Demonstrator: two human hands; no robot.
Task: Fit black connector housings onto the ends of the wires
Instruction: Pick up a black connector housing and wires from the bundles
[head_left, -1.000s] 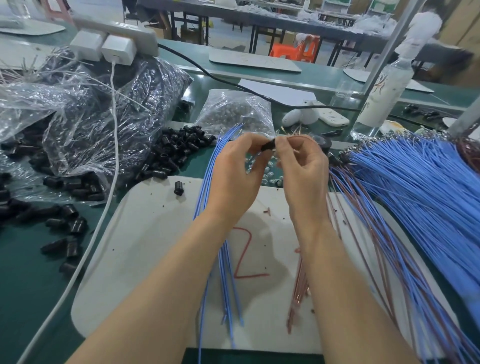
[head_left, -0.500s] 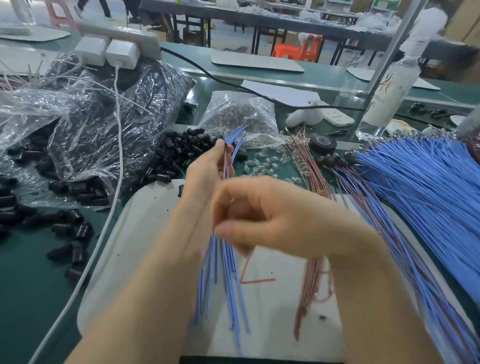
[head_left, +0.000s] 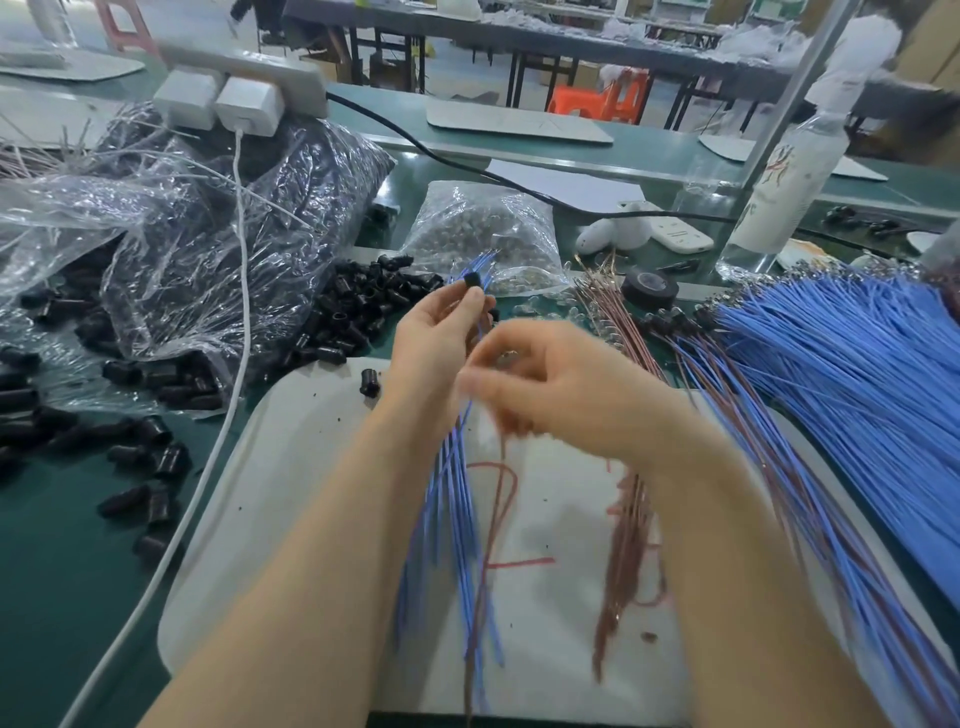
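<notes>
My left hand (head_left: 436, 338) holds a small bunch of blue wires (head_left: 457, 499) upright over the white board (head_left: 311, 493), with a black connector housing (head_left: 471, 280) at its fingertips. My right hand (head_left: 561, 384) is blurred just right of it, fingers curled around a brown wire (head_left: 493, 519) that hangs down over the board. A heap of loose black housings (head_left: 358, 306) lies beyond the left hand, and one single housing (head_left: 370, 382) sits on the board's edge.
A plastic bag of black housings (head_left: 218, 249) fills the left; more lie loose on the green mat (head_left: 52, 571). A bag of small metal parts (head_left: 483, 234), black tape roll (head_left: 649, 286), brown wire bundle (head_left: 623, 545) and a big fan of blue wires (head_left: 857, 374) lie right.
Both hands left the joint pinch at the wire tips. My right hand dropped and swept left with a brown wire; my left hand kept the blue bunch and now shows a housing.
</notes>
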